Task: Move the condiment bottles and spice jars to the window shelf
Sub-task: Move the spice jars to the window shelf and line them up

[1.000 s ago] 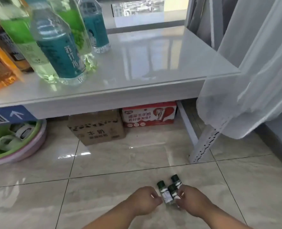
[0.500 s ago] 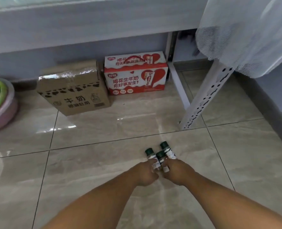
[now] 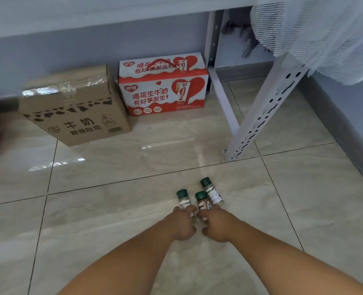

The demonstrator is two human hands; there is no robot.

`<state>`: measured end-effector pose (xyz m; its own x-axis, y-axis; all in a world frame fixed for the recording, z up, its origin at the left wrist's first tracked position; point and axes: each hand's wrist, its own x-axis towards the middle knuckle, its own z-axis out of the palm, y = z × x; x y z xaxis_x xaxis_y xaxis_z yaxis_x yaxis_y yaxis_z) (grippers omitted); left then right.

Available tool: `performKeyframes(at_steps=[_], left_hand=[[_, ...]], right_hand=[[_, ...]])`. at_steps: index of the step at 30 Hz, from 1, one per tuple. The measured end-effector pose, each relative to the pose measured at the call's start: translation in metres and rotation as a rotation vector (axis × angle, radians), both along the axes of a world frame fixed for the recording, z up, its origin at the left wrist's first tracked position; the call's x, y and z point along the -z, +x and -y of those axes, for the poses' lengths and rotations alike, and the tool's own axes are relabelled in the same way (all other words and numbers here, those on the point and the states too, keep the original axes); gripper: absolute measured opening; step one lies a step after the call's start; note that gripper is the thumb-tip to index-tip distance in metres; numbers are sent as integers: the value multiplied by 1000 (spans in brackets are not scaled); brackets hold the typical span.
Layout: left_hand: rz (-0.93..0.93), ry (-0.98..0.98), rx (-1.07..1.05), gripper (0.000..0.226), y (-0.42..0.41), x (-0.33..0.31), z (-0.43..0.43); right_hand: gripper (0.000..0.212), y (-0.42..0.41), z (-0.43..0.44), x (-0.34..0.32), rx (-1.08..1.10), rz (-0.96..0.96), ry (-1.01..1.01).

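Left hand (image 3: 181, 225) clamped on spice jar (image 3: 184, 201), right hand (image 3: 216, 227) on other two jars (image 3: 213, 194)

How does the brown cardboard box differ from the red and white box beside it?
The brown cardboard box is plain with black print and shiny tape across its top; the red and white box is glossy, with hearts and a red carry handle. The brown cardboard box sits turned at an angle, while the red and white box sits squarer to the wall. Both rest on the tiled floor.
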<state>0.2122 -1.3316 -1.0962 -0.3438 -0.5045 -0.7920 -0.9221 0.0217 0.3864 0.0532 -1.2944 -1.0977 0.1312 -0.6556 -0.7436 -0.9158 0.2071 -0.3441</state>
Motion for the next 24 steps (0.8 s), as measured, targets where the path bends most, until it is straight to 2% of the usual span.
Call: performKeyframes(at_steps=[4, 7, 11, 14, 16, 17, 19, 21, 24], left_hand=[[-114, -170, -183, 35, 5, 3, 3], [-212, -306, -384, 21, 3, -9, 12], [-321, -318, -622, 14, 0, -25, 19], [-393, -250, -767, 7, 2, -32, 23], [-473, -173, -861, 20, 5, -42, 29], [-523, -127, -893, 30, 6, -50, 32], [-587, -50, -881, 48, 9, -74, 38], [-633, -11, -830, 60, 11, -101, 43], [-667, -3, -717, 52, 18, -141, 49]], right_hand=[[26, 2, 5, -5, 174, 53, -158], [7, 5, 13, -14, 363, 131, -231], [21, 8, 27, -25, 608, 225, -251], [45, 8, 41, -36, 707, 327, -221], [63, 6, 50, -45, 737, 393, -195], [64, 5, 55, -52, 724, 407, -196], [56, 3, 63, -69, 664, 415, -228], [57, 3, 67, -92, 647, 455, -261], [58, 7, 63, -134, 643, 539, -335]])
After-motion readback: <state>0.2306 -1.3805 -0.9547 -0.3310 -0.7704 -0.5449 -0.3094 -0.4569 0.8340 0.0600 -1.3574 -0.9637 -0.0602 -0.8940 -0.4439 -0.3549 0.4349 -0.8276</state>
